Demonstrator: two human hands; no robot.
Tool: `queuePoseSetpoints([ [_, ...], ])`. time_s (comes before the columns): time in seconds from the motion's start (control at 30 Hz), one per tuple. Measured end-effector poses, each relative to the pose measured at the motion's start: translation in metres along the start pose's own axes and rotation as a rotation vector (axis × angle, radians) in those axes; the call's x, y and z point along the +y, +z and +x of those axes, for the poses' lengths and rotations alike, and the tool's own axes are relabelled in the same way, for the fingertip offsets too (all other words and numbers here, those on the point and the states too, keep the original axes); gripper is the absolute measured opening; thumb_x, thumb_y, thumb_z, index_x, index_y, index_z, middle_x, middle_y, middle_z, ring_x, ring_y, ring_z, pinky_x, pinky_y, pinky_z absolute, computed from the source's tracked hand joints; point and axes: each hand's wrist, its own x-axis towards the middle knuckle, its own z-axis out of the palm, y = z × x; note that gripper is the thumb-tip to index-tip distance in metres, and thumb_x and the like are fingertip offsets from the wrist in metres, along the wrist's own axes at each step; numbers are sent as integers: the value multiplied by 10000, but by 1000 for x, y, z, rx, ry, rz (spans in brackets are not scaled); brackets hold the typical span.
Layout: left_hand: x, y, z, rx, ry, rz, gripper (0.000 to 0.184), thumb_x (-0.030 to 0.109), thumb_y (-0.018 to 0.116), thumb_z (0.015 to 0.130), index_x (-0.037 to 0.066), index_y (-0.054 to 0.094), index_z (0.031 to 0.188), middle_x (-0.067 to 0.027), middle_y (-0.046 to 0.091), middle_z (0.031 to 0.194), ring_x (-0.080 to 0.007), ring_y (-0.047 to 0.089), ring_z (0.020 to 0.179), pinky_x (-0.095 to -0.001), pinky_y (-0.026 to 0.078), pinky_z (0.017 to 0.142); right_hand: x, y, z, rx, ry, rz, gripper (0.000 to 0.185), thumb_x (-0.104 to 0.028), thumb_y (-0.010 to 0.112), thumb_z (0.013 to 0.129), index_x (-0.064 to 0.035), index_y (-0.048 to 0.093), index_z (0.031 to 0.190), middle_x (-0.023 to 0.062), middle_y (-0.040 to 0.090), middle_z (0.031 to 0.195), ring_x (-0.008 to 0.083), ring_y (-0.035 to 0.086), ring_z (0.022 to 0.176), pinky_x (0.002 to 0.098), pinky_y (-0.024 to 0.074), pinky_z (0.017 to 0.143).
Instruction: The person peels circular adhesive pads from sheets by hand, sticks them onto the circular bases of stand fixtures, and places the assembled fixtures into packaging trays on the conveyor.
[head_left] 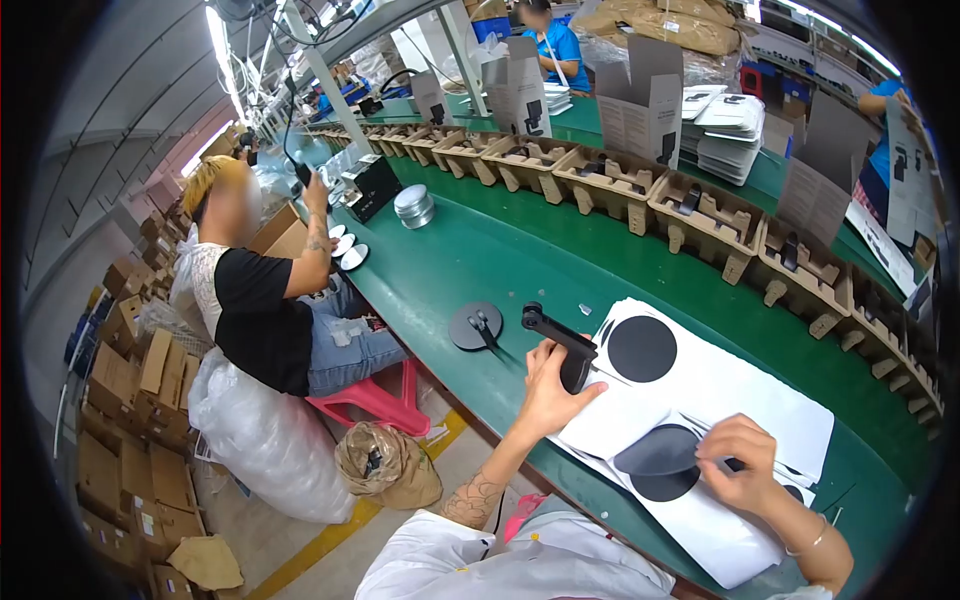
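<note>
My left hand [555, 389] is wrapped round a black folding stand arm [562, 338] near the table's front edge. My right hand [738, 460] pinches the edge of a dark, thin round disc [656, 452], tilted over a black circle on white sheets. Another black circle [642, 349] lies on the white sheets [765, 400] farther back. To the left of my left hand, a round black base [475, 326] with a small upright part rests on the green table.
Brown moulded trays [705, 222] with black parts run along the table's far side. Open printed boxes [640, 105] stand behind them. A seated co-worker [265, 270] is at the left, near round discs [354, 257] and a stack of clear round pieces [414, 207].
</note>
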Motion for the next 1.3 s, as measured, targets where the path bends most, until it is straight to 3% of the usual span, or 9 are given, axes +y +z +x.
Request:
queuePoseSetpoints([
  [0.17,4,-10,10,-4,65,51,662,172,812,624,127,540,1226,-86,502,1223,-292,426,1137,-404,344,990,-19,-29,-44,295,260,-73,144,84,660,617,-7,625,723,112,630,763,216,617,732,294,497,665],
  [0.27,-2,-18,12,126,166,-174,623,201,777,685,130,522,1249,-101,489,1268,-273,440,1158,-383,379,974,-40,-32,-68,544,382,-52,154,112,635,641,12,601,752,131,614,789,200,598,737,296,489,674],
  [0.33,24,-28,2,241,127,-542,605,319,688,783,132,446,1304,-141,456,1316,-278,473,1161,-398,452,930,-52,-25,-89,643,469,-16,173,95,651,658,11,562,781,119,556,799,173,528,730,257,430,685],
  [0.43,54,-20,-16,256,195,-1060,747,641,482,827,151,295,1360,-246,401,1345,-360,488,1180,-501,522,856,-67,3,-86,743,467,185,227,81,691,649,-12,547,798,92,531,785,145,490,696,242,405,647],
  [0.47,64,-16,-23,188,244,-1113,819,723,453,789,155,296,1358,-278,396,1336,-400,466,1192,-526,510,863,-74,11,-77,760,490,292,237,79,699,649,-15,540,799,78,525,772,123,485,679,234,401,617],
  [0.6,87,9,-49,-360,-58,-1550,724,682,352,860,154,328,1356,-325,370,1341,-482,434,1185,-586,348,995,-73,47,-53,870,520,907,213,125,660,663,-13,547,779,76,555,739,125,533,660,237,425,597],
  [0.8,102,22,-57,-468,-62,-1598,669,650,209,905,166,313,1355,-333,368,1337,-488,419,1203,-577,387,974,-70,71,-42,814,578,1177,114,91,616,755,20,538,798,130,580,774,153,592,637,251,522,570],
  [1.1,97,21,-57,-476,-182,-1753,644,637,217,907,175,307,1347,-312,367,1346,-479,421,1203,-571,390,976,-65,83,-39,838,482,1193,108,73,617,762,28,527,803,140,570,791,161,594,625,259,528,535],
  [1.3,94,20,-56,-523,-123,-1754,636,626,227,910,172,294,1352,-330,350,1351,-478,394,1228,-580,353,1009,-64,86,-36,844,477,1183,113,98,605,755,32,534,814,150,573,814,172,604,633,264,541,542],
])
